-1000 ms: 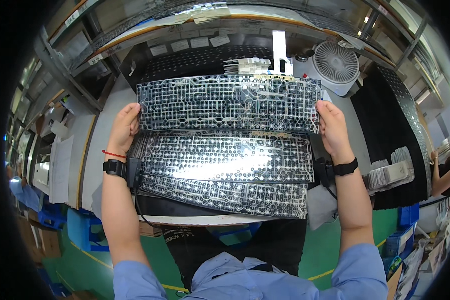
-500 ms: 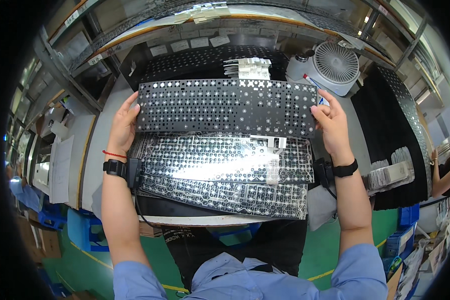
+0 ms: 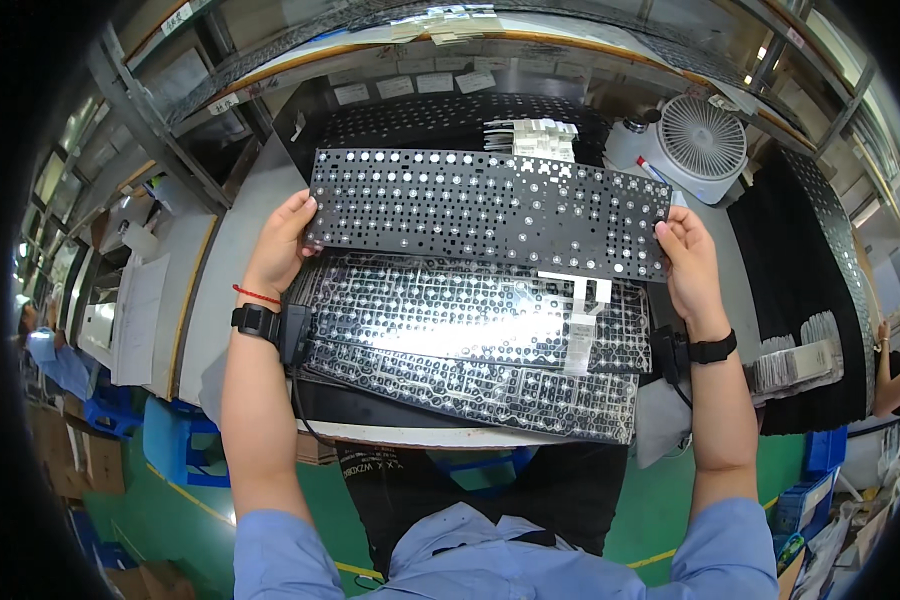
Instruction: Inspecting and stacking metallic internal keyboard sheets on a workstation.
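Panel [image 3: 490,212] flipped from circuit side to dotted black face, now skewed right end low, pinched at its ends by left hand [image 3: 282,240] and right hand [image 3: 692,258], over sheets [image 3: 400,305] near counter's [image 3: 213,303] front edge; dotted side seems ready for viewing.

Matt black against high gloss.
The perforated keyboard plate [image 3: 495,215] looks smooth and matt, its round studs [image 3: 468,158] silvery; the circuit membranes [image 3: 390,300] below shine like clear plastic, glare whitening them. The desk fan [image 3: 702,137] is smooth white plastic, the stool [image 3: 166,440] blue plastic, the shirt [image 3: 530,572] matt cloth, the shelf post [image 3: 135,100] dull grey metal.
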{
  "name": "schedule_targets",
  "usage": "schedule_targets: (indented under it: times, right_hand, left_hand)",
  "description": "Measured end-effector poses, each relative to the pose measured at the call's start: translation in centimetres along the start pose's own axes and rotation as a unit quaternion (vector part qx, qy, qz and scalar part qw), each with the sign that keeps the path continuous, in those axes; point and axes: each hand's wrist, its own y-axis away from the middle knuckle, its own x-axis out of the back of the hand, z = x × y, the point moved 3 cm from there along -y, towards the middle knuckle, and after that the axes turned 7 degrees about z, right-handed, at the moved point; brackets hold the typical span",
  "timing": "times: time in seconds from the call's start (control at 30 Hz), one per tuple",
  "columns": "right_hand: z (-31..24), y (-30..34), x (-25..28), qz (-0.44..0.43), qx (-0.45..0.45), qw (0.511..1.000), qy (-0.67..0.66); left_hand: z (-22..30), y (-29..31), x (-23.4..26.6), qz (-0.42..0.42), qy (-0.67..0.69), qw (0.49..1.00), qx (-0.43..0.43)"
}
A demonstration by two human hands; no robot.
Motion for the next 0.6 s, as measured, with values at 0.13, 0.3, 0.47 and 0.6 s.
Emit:
schedule_targets:
  times: [0.13, 0.3, 0.47, 0.6]
  right_hand:
    - [0.2, -0.2, 0.8, -0.023, 0.007, 1.000, -0.013]
    - [-1.3, 0.5, 0.0, -0.045, -0.016, 0.999, -0.021]
    - [-0.4, 0.4, 0.3, -0.028, -0.053, 0.990, 0.131]
    - [1.1, 0.4, 0.8, -0.128, -0.083, 0.957, 0.245]
  left_hand:
    - [-0.2, -0.2, -0.3, 0.049, 0.018, 0.999, -0.009]
    - [-0.6, -0.8, 2.4, 0.053, 0.105, 0.992, -0.041]
    - [-0.8, -1.2, 2.0, 0.175, 0.156, 0.968, -0.087]
    - [-0.5, -1.0, 1.9, 0.156, 0.127, 0.977, -0.074]
